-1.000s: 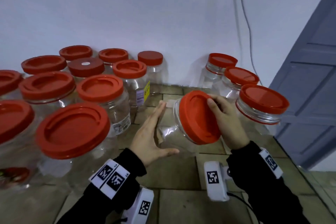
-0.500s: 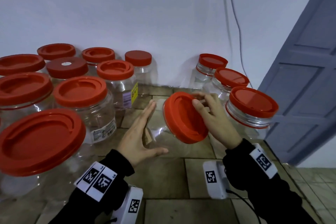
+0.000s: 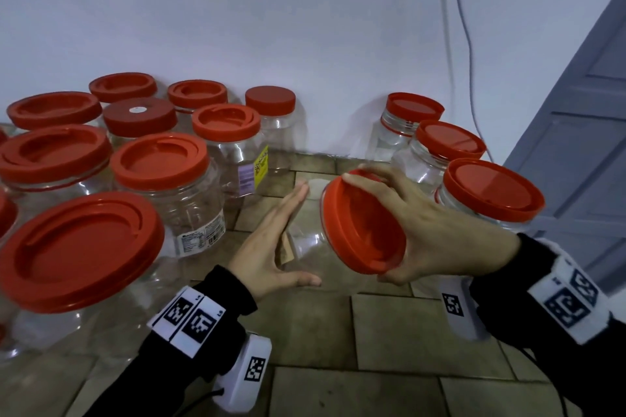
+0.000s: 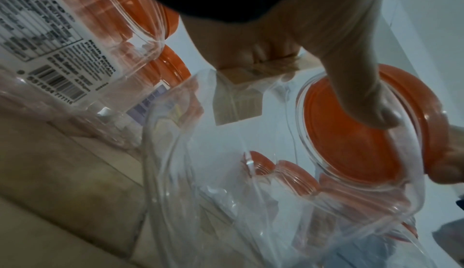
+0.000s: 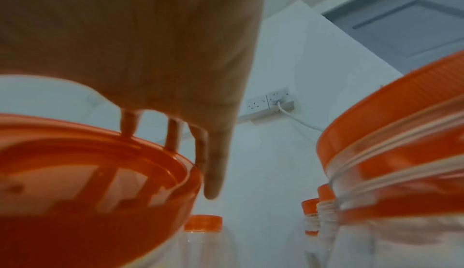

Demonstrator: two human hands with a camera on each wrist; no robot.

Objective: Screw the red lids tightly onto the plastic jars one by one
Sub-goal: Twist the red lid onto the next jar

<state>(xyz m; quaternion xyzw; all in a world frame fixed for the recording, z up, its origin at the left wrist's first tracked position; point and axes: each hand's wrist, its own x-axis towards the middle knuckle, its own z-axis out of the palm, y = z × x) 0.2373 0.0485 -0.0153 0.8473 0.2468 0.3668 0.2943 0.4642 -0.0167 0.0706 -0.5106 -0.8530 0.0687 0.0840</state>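
Two hands (image 3: pixel 437 230) clasp clear jar (image 3: pixel 306 244), round red lid (image 3: pixel 362 223).

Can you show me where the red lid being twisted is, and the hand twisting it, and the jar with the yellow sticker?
red lid (image 3: pixel 364 225), head view, top face.
right hand (image 3: pixel 440 227), head view, back.
yellow-sticker jar (image 3: pixel 233 159), head view, clear wall.

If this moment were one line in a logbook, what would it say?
step: screwing lid | right hand: grips red lid | left hand: flat against tilted jar | floor: capped jars around
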